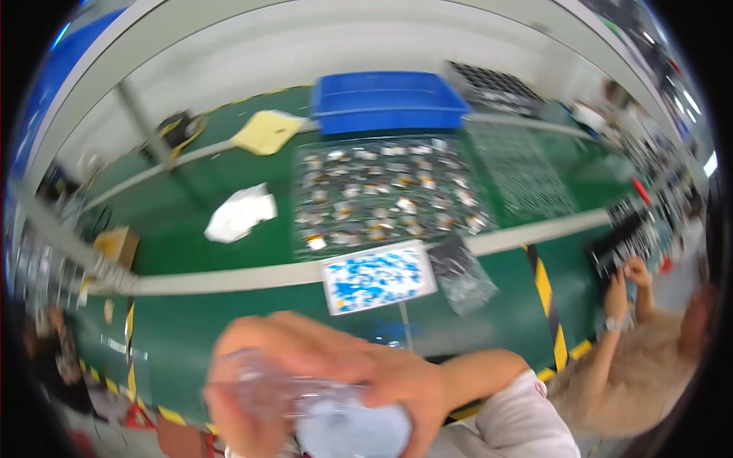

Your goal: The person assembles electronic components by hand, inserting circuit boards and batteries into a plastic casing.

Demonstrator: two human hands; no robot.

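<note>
Close to the camera, both my hands are wrapped round a clear bottle-like container [355, 429], blurred by motion, with a pale bluish rounded body. My left hand [259, 359] closes over its narrower see-through end, fingers bent across the top. At the wider body, my right hand [408, 385] grips from the right, its forearm coming in from that side. The container's far side and its lower edge are hidden or cut off. Beyond the hands, a white tray [374, 278] of small blue-and-white pieces lies on the green bench [191, 317].
Behind the tray lies a clear blister tray [397, 191] of small parts, then a blue bin [389, 103]. A dark plastic bag [462, 275] touches the white tray's right side. White paper [243, 214] and a yellow sheet [267, 131] are left. A co-worker [641, 359] works at right.
</note>
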